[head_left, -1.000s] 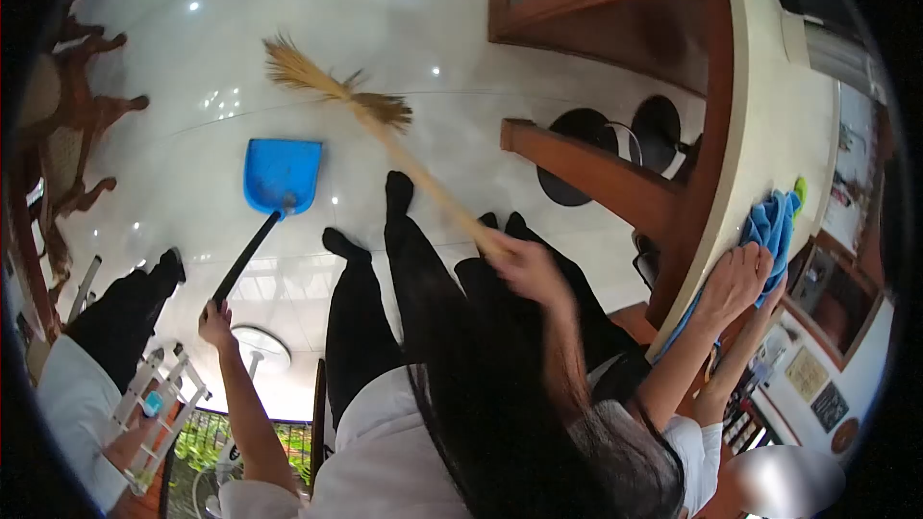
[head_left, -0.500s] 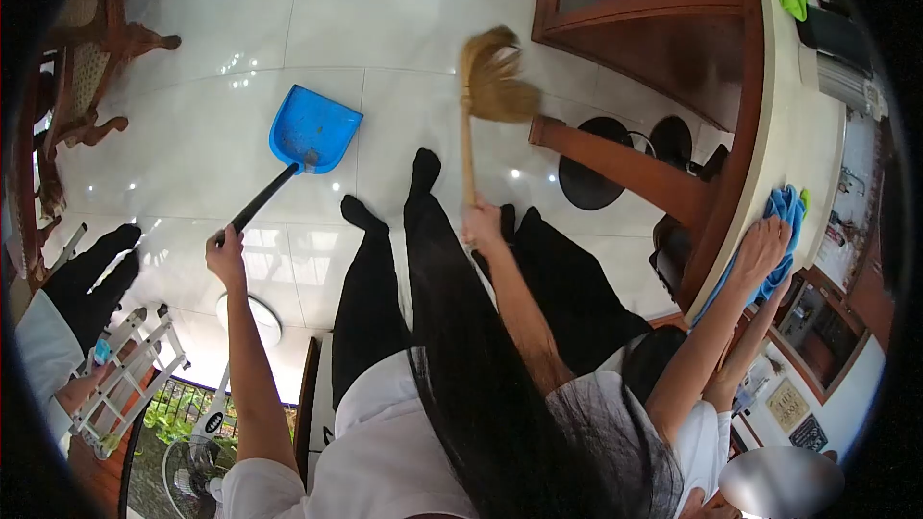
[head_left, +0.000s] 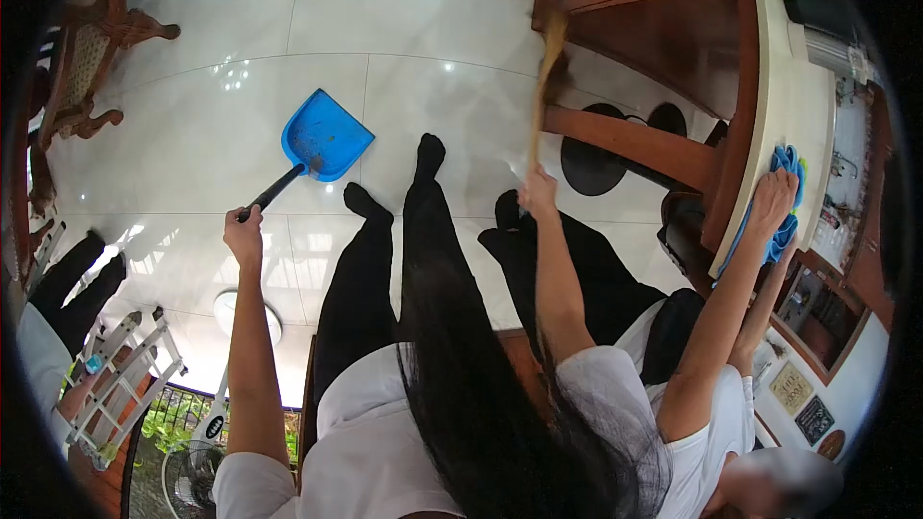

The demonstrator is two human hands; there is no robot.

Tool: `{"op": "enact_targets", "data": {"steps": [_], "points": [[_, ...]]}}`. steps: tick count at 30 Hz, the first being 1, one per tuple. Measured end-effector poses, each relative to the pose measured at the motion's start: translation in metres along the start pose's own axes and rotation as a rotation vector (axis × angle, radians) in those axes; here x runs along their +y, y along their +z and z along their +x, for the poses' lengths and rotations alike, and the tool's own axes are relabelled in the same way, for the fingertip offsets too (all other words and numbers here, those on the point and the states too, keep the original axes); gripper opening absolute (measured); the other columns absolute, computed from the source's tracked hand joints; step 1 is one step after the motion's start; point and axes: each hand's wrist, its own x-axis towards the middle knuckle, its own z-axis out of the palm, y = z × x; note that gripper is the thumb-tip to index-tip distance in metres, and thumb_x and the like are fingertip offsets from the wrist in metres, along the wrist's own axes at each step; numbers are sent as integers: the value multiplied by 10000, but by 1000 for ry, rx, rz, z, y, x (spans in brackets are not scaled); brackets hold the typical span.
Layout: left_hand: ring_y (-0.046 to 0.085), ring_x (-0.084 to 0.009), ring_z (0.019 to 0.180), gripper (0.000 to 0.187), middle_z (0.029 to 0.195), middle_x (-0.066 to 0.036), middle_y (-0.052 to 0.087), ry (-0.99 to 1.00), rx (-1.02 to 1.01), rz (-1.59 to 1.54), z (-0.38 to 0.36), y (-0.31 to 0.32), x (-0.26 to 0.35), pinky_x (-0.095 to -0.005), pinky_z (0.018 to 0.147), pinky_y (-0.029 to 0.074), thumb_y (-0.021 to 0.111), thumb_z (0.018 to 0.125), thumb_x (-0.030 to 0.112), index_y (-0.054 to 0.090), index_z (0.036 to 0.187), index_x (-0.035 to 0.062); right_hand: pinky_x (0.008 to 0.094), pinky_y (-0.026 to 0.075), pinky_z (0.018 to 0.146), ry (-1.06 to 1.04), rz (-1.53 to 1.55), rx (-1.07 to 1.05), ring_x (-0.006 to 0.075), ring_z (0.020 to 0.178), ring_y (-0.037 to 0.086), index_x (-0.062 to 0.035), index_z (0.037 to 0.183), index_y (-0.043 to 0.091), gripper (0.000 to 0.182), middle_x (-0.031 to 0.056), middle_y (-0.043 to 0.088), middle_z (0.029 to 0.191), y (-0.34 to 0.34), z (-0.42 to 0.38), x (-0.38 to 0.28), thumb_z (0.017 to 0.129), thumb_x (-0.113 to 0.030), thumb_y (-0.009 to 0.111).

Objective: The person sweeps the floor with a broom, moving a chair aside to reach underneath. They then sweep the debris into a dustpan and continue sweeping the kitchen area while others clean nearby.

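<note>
My left hand [head_left: 244, 234] is closed around the black handle of a blue dustpan [head_left: 332, 130]. The pan rests on the tiled floor in front of my feet, with some dark dirt in it near the handle. My right hand [head_left: 538, 192] grips the handle of a straw broom [head_left: 536, 125]. Its bristle end is smeared by motion and overlaps the edge of the wooden cabinet in this view.
To the right, a co-worker's hand presses a blue cloth [head_left: 785, 221] on a pale countertop [head_left: 760, 106]. Dark round objects [head_left: 593, 156] sit beneath the wooden counter frame [head_left: 635, 147]. Carved chairs [head_left: 120, 29], a stepladder [head_left: 120, 384], another person and a fan [head_left: 197, 471] are at left.
My right hand has swung the broom to the right, toward the cabinet. The dustpan has shifted slightly to the right with my left hand. The co-worker's cloth hand has moved up along the counter.
</note>
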Motion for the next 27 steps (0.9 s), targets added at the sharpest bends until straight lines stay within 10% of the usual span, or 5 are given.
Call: {"op": "enact_targets", "data": {"steps": [7, 12, 19, 23, 27], "points": [[588, -304, 646, 296, 707, -191, 586, 202, -56, 282, 6, -3, 10, -354, 593, 455, 620, 696, 185, 509, 874, -25, 229, 330, 332, 148, 165, -219, 102, 380, 391, -95, 1135, 445, 321, 33, 437, 544, 17, -122, 16, 834, -202, 471], [578, -338, 643, 278, 687, -201, 578, 309, -46, 281, 19, -25, 11, -375, 577, 449, 613, 708, 186, 491, 856, -15, 191, 311, 302, -55, -359, 117, 56, 366, 395, -131, 1201, 435, 380, -5, 450, 519, -56, -215, 21, 827, -175, 486], [576, -346, 639, 273, 675, -192, 579, 264, -45, 314, 33, -2, 12, -399, 576, 456, 609, 706, 188, 478, 858, 3, 262, 308, 276, 78, 301, -322, 132, 304, 376, -102, 775, 508, 80, -9, 364, 428, 50, -2, 53, 812, -171, 498], [575, -357, 667, 281, 710, -203, 579, 230, -54, 355, 36, 13, 32, -419, 594, 460, 607, 703, 188, 462, 866, 13, 295, 322, 297, -514, -821, -146, 165, 333, 444, 5, 715, 514, 148, 50, 462, 457, 163, -35, 92, 765, -125, 464], [572, -359, 651, 299, 677, -204, 573, 242, -56, 390, 32, 24, 48, -423, 579, 459, 619, 689, 177, 460, 865, -4, 253, 342, 326, -10, -528, -561, 102, 342, 410, -8, 1043, 535, 315, 27, 443, 451, 127, -149, 44, 788, -194, 524]]}}
